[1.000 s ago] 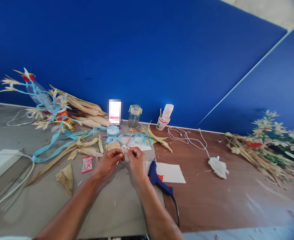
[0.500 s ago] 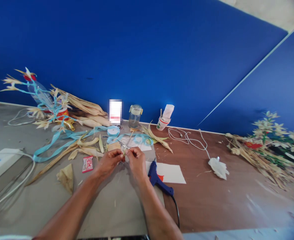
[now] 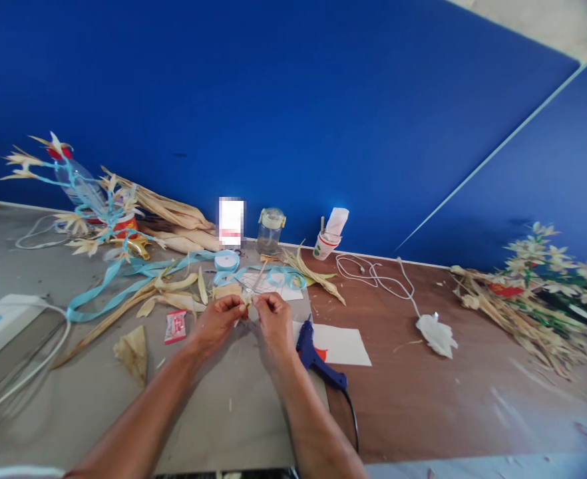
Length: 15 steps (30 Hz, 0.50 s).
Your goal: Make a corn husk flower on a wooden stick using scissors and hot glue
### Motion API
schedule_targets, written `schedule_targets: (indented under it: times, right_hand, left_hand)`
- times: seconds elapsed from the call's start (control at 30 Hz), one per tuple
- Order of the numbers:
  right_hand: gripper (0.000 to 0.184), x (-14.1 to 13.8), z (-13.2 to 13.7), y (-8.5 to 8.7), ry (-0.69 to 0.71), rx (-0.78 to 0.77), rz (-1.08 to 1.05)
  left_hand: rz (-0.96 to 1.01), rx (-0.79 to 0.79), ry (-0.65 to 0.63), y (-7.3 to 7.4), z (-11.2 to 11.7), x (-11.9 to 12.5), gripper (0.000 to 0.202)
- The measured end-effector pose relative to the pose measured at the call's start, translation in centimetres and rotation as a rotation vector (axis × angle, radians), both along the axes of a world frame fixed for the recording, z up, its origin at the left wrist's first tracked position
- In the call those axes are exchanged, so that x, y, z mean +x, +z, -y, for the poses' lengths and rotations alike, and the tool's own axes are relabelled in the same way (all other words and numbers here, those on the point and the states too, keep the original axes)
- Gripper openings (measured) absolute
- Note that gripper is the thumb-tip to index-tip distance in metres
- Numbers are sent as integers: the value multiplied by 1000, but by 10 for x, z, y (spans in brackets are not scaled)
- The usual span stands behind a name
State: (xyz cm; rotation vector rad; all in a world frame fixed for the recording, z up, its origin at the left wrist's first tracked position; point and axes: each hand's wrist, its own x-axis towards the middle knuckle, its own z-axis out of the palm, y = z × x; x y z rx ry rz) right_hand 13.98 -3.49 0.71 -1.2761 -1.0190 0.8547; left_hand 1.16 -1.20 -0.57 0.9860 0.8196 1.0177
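My left hand [image 3: 223, 318] and my right hand [image 3: 275, 324] meet over the grey part of the table, fingertips almost touching. Both are closed in a pinch on a small pale piece of corn husk [image 3: 247, 302], mostly hidden by the fingers. Just beyond them lie scissors [image 3: 248, 290], partly covered, and blue ribbon [image 3: 295, 277]. A square tan piece [image 3: 227, 291] is near my left fingers. Beside my right wrist rests a blue glue gun [image 3: 318, 359], partly on a white card [image 3: 351, 344].
Dried corn husks [image 3: 174, 216], a ribbon roll [image 3: 226, 260], a jar [image 3: 271, 231] and a paper cup [image 3: 326, 245] line the back. Left are a blue-stemmed husk-flower branch [image 3: 108, 216], a red packet [image 3: 175, 326] and a power strip [image 3: 6, 326]. A white cable [image 3: 391, 286] and husk flowers [image 3: 548, 256] are right.
My hands stay in nearly the same place. The fingertips have shifted slightly around the small husk piece. Nothing else on the table has visibly moved.
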Motion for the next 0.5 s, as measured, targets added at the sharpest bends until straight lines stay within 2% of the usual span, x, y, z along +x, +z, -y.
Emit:
schedule_targets:
  times: [0.27,0.5]
  right_hand:
    - [14,0,1,6,-31,11,51]
    - [16,-2,1,2,-9,-23,19]
  left_hand:
    - [82,-25,70,3,1,2,27]
    - [100,-42,44,1,3,1,31]
